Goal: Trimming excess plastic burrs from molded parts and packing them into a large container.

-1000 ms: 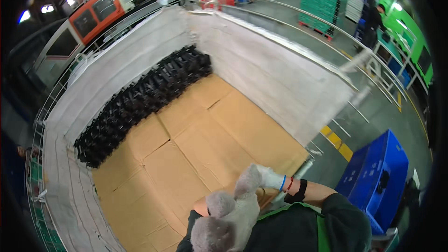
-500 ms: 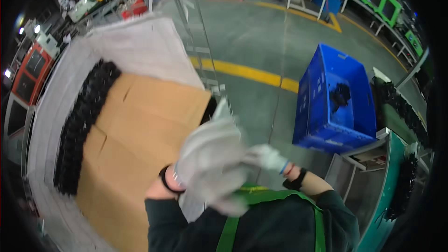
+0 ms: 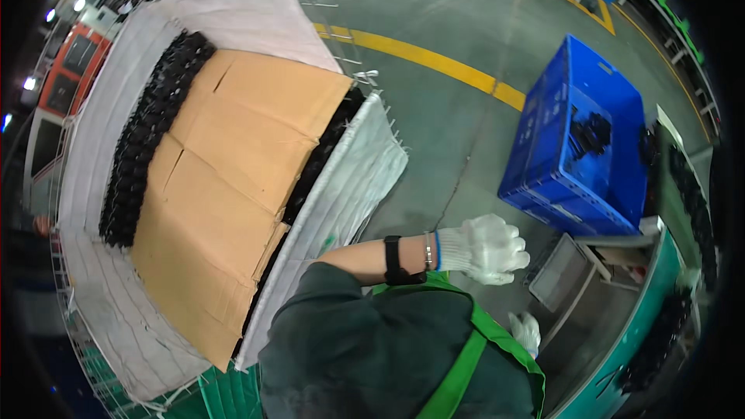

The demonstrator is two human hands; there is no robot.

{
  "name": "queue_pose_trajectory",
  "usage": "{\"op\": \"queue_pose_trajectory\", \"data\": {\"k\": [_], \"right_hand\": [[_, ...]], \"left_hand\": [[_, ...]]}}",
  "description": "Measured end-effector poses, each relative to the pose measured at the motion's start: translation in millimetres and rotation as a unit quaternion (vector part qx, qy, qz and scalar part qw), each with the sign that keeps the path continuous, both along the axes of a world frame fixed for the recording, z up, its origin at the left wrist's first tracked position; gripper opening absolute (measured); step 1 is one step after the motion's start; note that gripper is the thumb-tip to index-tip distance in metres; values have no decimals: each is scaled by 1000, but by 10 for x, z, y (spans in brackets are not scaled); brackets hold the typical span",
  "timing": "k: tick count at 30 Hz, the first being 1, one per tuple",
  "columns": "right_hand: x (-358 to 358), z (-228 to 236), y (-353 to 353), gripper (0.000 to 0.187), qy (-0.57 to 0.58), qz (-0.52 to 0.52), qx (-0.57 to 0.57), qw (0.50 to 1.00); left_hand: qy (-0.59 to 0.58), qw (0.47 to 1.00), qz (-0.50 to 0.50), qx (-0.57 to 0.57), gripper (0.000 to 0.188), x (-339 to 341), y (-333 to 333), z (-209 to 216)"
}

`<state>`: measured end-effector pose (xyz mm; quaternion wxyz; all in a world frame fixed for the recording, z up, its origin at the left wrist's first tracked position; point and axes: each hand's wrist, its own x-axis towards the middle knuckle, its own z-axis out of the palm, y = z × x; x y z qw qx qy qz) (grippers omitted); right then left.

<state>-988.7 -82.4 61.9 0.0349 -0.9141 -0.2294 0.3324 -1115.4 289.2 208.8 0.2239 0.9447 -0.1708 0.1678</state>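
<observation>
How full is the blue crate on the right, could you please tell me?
Only partly full: a small pile of black parts lies inside the blue crate, with blue interior visible around it.

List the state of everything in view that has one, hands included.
Left hand: gloved, fingers curled; palm hidden.
Right hand: gloved, partly hidden; grip unclear.
Blue crate: open-topped, partly filled.
Black parts in the crate: loosely heaped.
Cardboard: creased, laid flat, black parts showing along two sides.
White liner: right-hand flap hanging outward.
Teal bench: bearing black parts.
</observation>
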Motion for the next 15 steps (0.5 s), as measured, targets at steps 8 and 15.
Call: {"op": "queue_pose_trajectory", "data": {"k": [8, 15], "right_hand": [[-82, -32, 380, 50, 102, 76, 15, 992], [292, 95, 681, 46, 66, -196, 207, 956]], "left_hand": [[119, 989, -85, 32, 32, 578, 134, -74], [249, 915, -287, 133, 34, 1583, -207, -147]]}}
